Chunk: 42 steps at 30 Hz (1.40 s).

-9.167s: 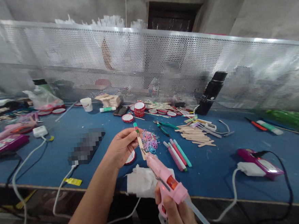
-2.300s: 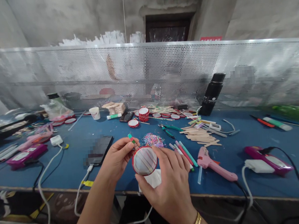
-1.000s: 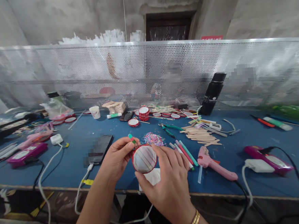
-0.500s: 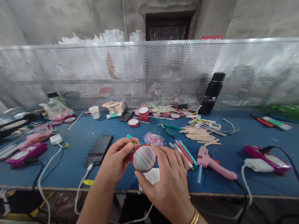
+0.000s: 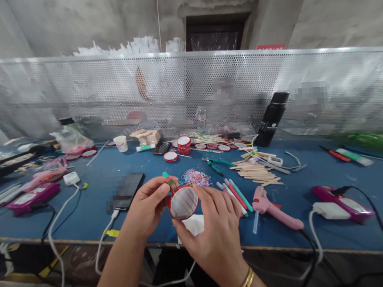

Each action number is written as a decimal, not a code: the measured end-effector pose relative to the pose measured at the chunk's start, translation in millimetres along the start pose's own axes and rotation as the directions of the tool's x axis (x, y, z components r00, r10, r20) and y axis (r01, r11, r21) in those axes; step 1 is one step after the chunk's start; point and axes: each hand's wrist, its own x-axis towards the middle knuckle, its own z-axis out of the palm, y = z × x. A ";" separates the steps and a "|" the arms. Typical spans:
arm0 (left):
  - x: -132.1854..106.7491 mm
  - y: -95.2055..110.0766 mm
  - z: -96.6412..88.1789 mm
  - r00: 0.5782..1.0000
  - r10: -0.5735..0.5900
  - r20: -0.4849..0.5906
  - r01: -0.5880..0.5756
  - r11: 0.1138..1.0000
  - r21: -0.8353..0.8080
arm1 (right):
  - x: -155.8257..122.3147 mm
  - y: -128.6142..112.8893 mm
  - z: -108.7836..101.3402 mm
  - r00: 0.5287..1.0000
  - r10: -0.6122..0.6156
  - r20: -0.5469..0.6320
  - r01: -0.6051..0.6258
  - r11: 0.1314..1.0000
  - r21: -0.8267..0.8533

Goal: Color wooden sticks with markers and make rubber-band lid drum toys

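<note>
Between my two hands is a small round toy drum (image 5: 183, 203) with a red rim and a pale, striped, shiny face turned towards me. A flat stick (image 5: 168, 178) with green and red bands sticks out at its upper left. My left hand (image 5: 151, 203) pinches the drum where this stick meets the rim. Curved around the right side, my right hand (image 5: 213, 220) holds the rim with fingers at the top and thumb below. A white paper (image 5: 194, 226) lies beneath, partly covered by the right hand. Behind the drum sits a heap of colourful small bands or strings (image 5: 195, 177).
Several markers (image 5: 237, 195) and a pink glue gun (image 5: 275, 210) lie right of my hands, near wooden sticks (image 5: 257, 172) and green-handled pliers (image 5: 217, 165). A phone (image 5: 131, 191) on a cable lies left. Red-rimmed drums (image 5: 183, 145) stand farther back, before a perforated metal screen (image 5: 174, 79).
The drum has shifted very slightly left and its face has turned a little. Both hands keep their hold on it.
</note>
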 end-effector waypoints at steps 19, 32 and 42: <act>-13.0 1.8 4.8 0.981 0.182 0.068 -0.189 0.974 0.121 | 0.5 -0.5 -1.2 1.000 0.010 0.000 -0.010 1.000 -0.004; -19.6 -3.9 7.2 0.982 0.171 0.084 -0.176 0.983 0.059 | -0.3 0.3 -2.1 1.000 0.006 0.006 -0.006 1.000 0.000; -18.4 -9.7 5.0 0.986 0.164 0.036 -0.165 0.986 0.028 | 1.1 1.0 -2.4 0.999 0.034 -0.004 -0.033 0.999 0.009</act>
